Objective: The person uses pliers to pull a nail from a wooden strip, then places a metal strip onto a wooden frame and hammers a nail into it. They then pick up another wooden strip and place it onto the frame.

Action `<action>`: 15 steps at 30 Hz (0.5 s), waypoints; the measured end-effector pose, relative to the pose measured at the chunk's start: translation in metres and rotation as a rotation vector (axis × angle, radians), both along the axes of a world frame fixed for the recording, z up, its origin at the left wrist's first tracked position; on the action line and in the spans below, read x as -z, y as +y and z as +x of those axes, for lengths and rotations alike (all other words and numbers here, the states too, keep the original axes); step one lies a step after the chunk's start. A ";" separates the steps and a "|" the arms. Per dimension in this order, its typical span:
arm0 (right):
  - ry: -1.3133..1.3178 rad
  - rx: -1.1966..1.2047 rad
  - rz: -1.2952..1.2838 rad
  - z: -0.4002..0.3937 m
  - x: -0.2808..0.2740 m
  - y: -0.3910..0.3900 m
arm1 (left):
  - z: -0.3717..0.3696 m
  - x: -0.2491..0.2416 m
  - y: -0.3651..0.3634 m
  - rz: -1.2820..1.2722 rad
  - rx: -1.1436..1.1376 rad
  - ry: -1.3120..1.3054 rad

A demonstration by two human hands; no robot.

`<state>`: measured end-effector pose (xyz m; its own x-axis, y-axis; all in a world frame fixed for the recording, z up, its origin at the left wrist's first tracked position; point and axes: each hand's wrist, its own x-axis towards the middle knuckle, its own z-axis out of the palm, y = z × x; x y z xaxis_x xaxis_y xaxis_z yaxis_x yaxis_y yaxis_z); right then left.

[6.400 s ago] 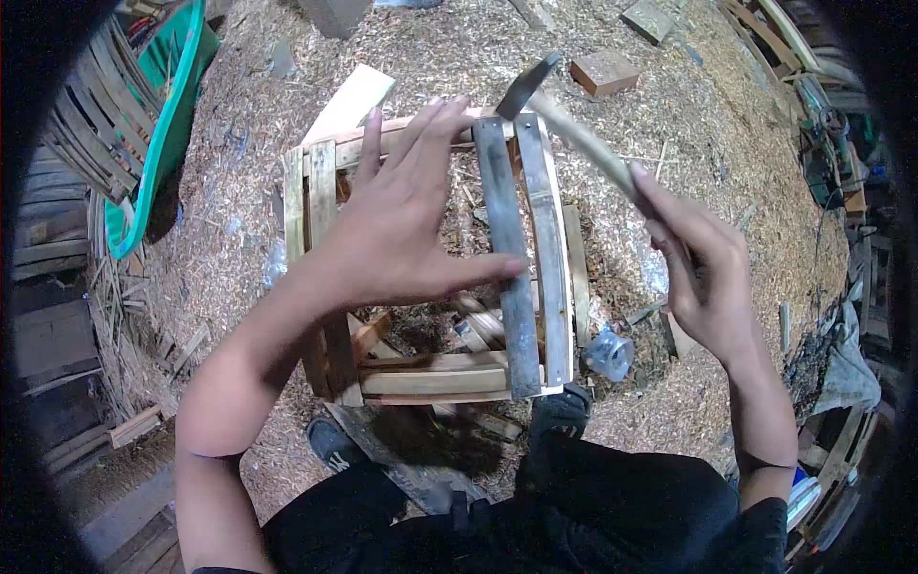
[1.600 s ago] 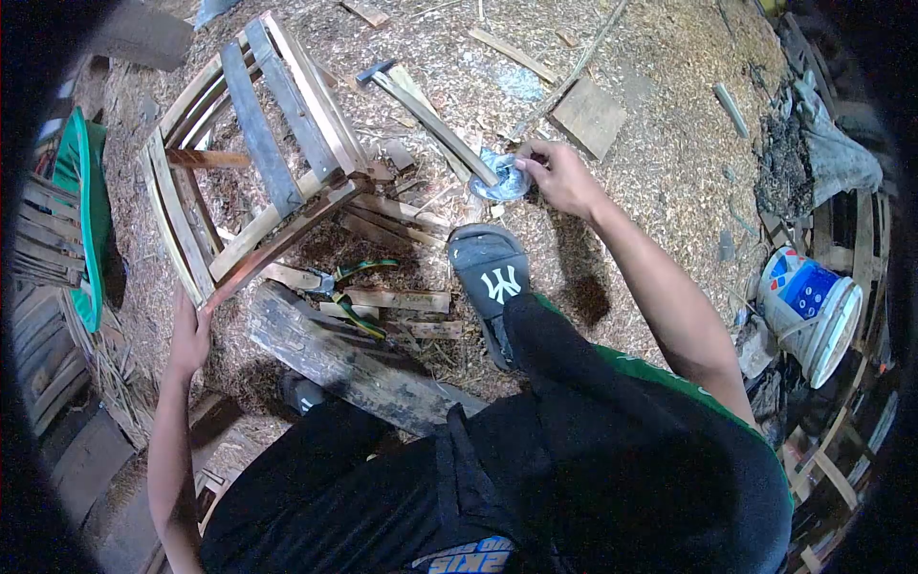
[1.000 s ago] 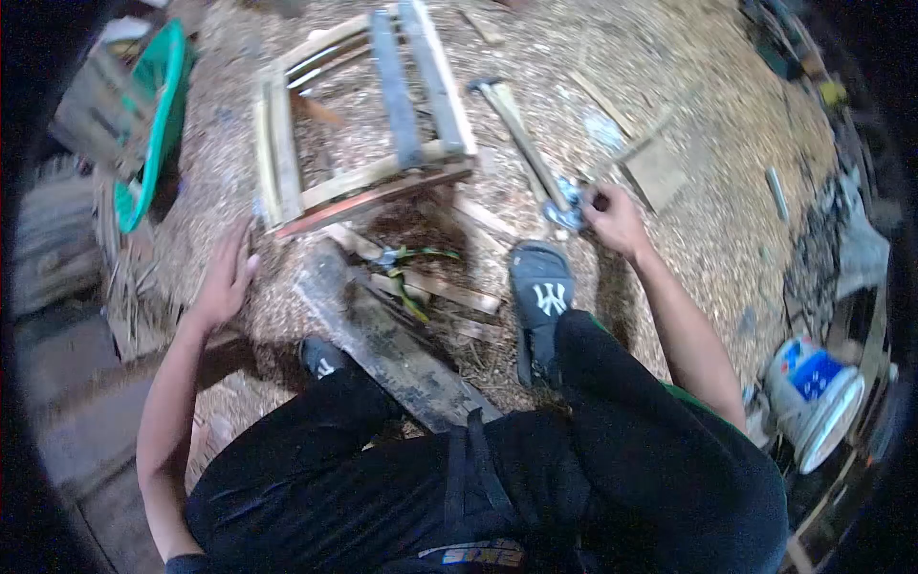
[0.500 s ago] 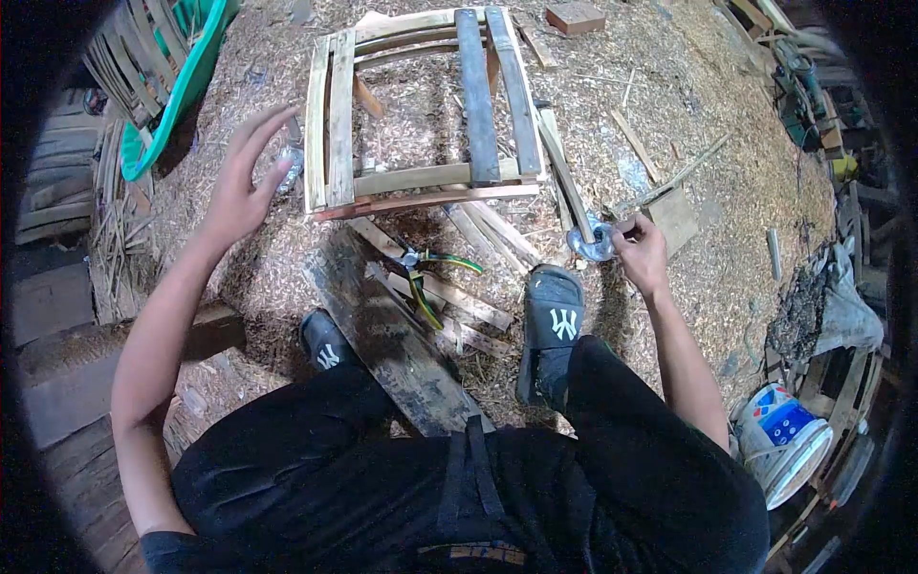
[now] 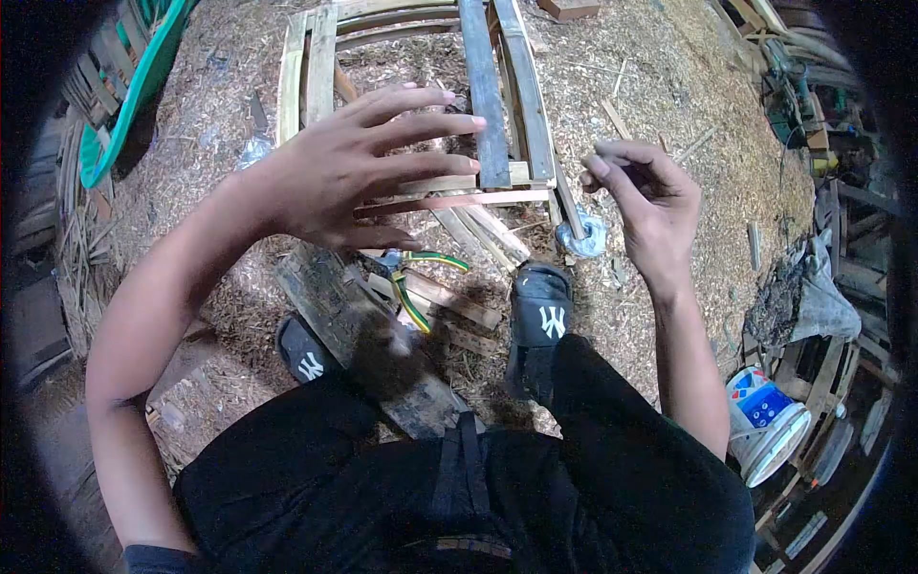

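My left hand (image 5: 330,177) is open, fingers spread, and overlaps the near left part of a slatted wooden frame (image 5: 490,105). My right hand (image 5: 660,210) is raised to the right of the frame, thumb and fingertips pinched together; I cannot tell what small thing is between them. Below it a clear plastic bag (image 5: 588,239) lies on the ground, with the end of a stick against it. Pliers (image 5: 413,306) with green and yellow handles rest on wood pieces between my feet. A worn plank (image 5: 320,292) slants beside them.
Wood shavings cover the ground. Another plastic bag (image 5: 254,150) lies left of the frame. A green tub edge (image 5: 143,86) is at the upper left, a brick-like block (image 5: 570,9) beyond the frame, and a white and blue bucket (image 5: 768,430) at the lower right.
My left hand has swung right, from beside the frame to over its near side. My right hand has lifted away from the plastic bag, still pinched. The view has shifted slightly.
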<state>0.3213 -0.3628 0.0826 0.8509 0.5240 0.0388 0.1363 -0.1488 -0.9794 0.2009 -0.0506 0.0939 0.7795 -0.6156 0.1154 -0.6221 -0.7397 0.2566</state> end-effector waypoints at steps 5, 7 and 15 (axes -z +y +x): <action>-0.211 -0.105 -0.017 -0.012 -0.017 0.022 | 0.004 0.007 -0.001 -0.040 0.015 0.054; -0.193 -0.110 -0.037 -0.015 -0.017 0.029 | 0.004 0.009 0.000 -0.048 0.024 0.058; -0.316 -0.227 -0.208 -0.016 -0.010 0.042 | 0.003 0.010 0.001 -0.070 0.005 0.063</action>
